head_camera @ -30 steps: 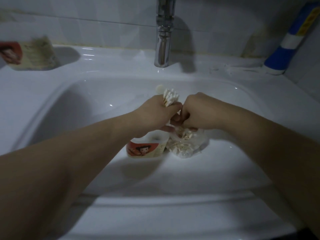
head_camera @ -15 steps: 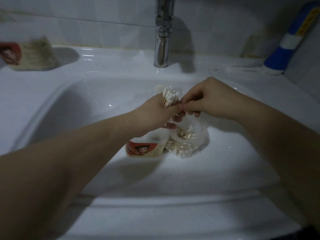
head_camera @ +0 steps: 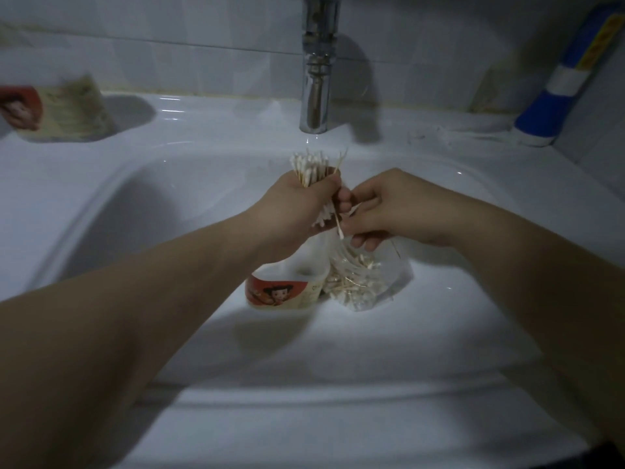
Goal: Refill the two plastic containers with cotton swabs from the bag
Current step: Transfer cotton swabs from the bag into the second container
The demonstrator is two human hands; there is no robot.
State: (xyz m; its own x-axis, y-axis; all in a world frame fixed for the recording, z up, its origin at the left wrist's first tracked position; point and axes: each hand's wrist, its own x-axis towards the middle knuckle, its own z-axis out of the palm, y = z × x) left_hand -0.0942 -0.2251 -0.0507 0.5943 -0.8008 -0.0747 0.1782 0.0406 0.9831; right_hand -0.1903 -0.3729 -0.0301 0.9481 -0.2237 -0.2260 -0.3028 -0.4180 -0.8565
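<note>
While left hand [head_camera: 297, 211] grips them, white-tipped cotton swabs [head_camera: 311, 164] bunched upright

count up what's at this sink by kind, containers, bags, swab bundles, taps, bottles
labelled containers: 2, one in the basin, one on the left ledge
bag of swabs: 1
swab bundle: 1
tap: 1
blue and white bottle: 1
total: 6

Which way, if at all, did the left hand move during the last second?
Yes. The left hand, gripping the cotton swabs, moved slightly up the picture, toward the faucet.
</note>
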